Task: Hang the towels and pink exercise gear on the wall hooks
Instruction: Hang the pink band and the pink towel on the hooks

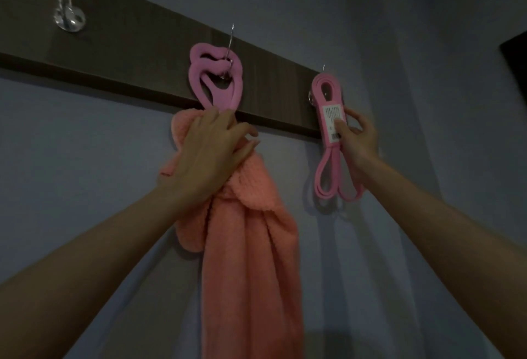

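A pink foam exercise loop (214,79) hangs on the middle metal hook (229,45) of a dark wooden rail (137,47). Just below it my left hand (211,150) grips the bunched top of a salmon-pink towel (251,244), which drapes down the wall. A coiled pink resistance band (328,142) with a white label hangs over the right hook (313,96). My right hand (356,139) pinches the band at the label, thumb on its front.
A third hook (68,16), chrome and bare, sits at the rail's upper left. The wall is grey-blue. A dark frame edge (516,59) shows at the far right.
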